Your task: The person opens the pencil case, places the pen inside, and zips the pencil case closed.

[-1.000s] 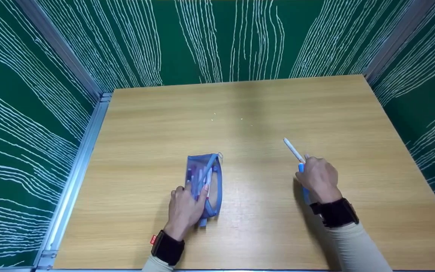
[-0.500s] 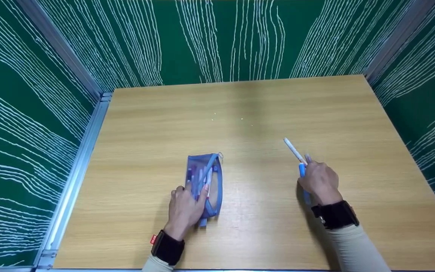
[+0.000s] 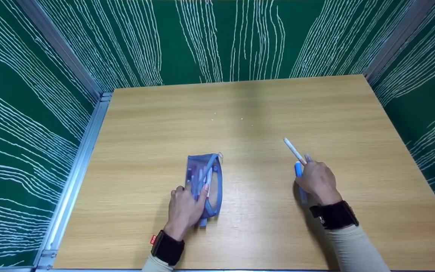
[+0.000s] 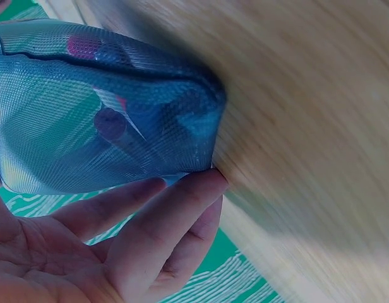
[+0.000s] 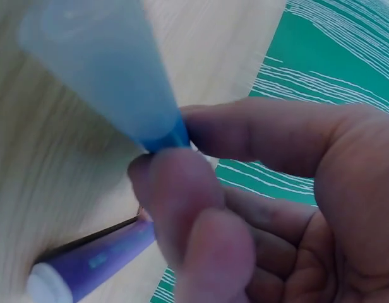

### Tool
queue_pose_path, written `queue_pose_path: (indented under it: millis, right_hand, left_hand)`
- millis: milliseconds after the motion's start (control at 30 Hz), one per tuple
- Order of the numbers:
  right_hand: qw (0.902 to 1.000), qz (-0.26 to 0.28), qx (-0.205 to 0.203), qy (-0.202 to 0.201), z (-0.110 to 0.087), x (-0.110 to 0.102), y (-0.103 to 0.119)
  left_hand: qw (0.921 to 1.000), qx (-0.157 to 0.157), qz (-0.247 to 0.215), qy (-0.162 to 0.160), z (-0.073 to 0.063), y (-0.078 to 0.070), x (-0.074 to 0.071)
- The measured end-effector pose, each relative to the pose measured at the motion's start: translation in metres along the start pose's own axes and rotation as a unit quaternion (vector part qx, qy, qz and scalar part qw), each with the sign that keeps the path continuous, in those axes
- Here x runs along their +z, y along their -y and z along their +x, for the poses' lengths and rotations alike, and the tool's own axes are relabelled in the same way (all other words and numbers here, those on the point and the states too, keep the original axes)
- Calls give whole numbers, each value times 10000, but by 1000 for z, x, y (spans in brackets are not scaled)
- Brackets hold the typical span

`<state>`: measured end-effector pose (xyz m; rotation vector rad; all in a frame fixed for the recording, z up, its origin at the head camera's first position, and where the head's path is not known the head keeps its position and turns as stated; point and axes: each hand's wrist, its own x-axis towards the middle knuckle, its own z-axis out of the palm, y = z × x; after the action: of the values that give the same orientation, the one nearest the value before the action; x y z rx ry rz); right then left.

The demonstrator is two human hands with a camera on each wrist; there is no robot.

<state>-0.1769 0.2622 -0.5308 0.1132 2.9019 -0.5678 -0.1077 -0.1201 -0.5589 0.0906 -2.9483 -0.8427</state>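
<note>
On the front-left part of the table sits a blue mesh pencil case (image 3: pixel 218 177), with several pens and markers showing through it. My left hand (image 3: pixel 184 207) holds its near left side, thumb over the top and fingers along the side; in the left wrist view the fingertips (image 4: pixel 207 183) touch the mesh. My right hand (image 3: pixel 318 179) pinches a blue marker (image 3: pixel 298 169) between thumb and fingers; its pale translucent end (image 5: pixel 106 69) fills the upper left of the right wrist view. A white marker (image 3: pixel 293 149) lies just beyond that hand, its near end hidden.
A purple marker (image 5: pixel 96 262) with a whitish end lies on the table under the right hand. Tiny white specks (image 3: pixel 241 119) dot the wooden table (image 3: pixel 157 124). Green walls (image 3: pixel 179 41) with white lines stand along the back and sides.
The right hand has shifted slightly, and the blue marker in it has swung a little to the left. Left hand, pencil case and white marker look the same.
</note>
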Motion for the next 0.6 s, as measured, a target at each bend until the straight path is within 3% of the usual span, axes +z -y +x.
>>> queue_pose_path:
  millis: [233, 600]
  right_hand:
    - [9979, 600, -240, 32, -2, 2, 15]
    - [9895, 1434, -169, 80, 0, 11, 43]
  left_hand:
    - [10000, -50, -16, 29, 0, -1, 1]
    - [9998, -108, -20, 136, 0, -1, -1]
